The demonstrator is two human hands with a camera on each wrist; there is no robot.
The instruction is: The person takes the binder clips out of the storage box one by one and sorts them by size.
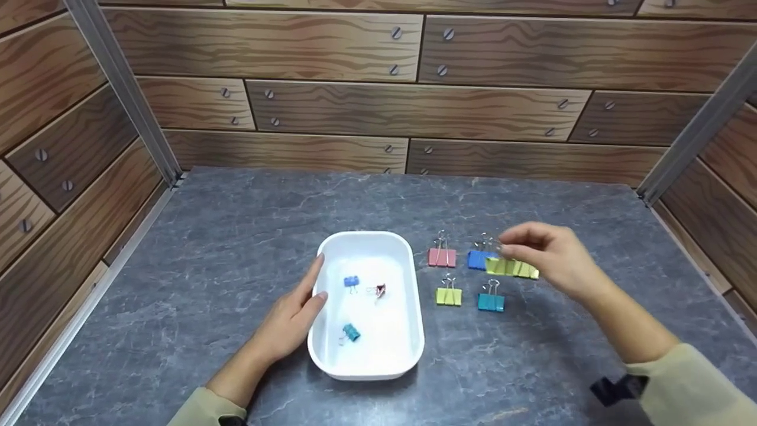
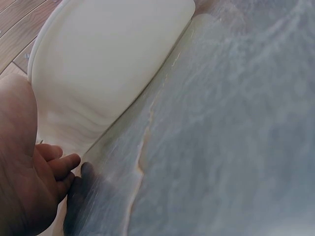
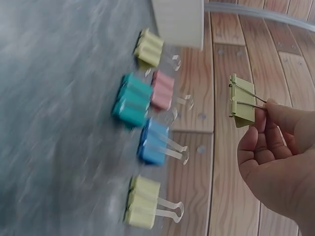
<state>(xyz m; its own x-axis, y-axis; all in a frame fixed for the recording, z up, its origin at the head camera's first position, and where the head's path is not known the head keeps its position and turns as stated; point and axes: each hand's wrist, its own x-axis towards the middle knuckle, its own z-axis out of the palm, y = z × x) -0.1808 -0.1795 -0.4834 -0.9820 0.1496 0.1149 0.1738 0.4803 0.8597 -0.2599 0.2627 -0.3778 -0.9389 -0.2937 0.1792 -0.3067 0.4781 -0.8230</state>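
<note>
My left hand (image 1: 290,319) holds the left side of a white plastic tub (image 1: 366,368), its thumb at the rim and other fingers against the outer wall. Inside lie small binder clips: a blue one (image 1: 351,280), a dark red one (image 1: 381,290) and a teal one (image 1: 351,332). My right hand (image 1: 559,257) pinches a yellow binder clip (image 3: 242,101) by its wire handles, above the table. Below and around it stand a pink clip (image 1: 442,258), a blue clip (image 1: 478,260), a teal clip (image 1: 491,303) and two yellow clips, one nearer the tub (image 1: 449,297), another partly hidden (image 1: 526,271).
The dark grey marbled tabletop (image 1: 236,236) carries the tub and clips. Wood-patterned panels (image 1: 331,47) enclose the back and sides, with metal posts (image 1: 127,89) at the corners.
</note>
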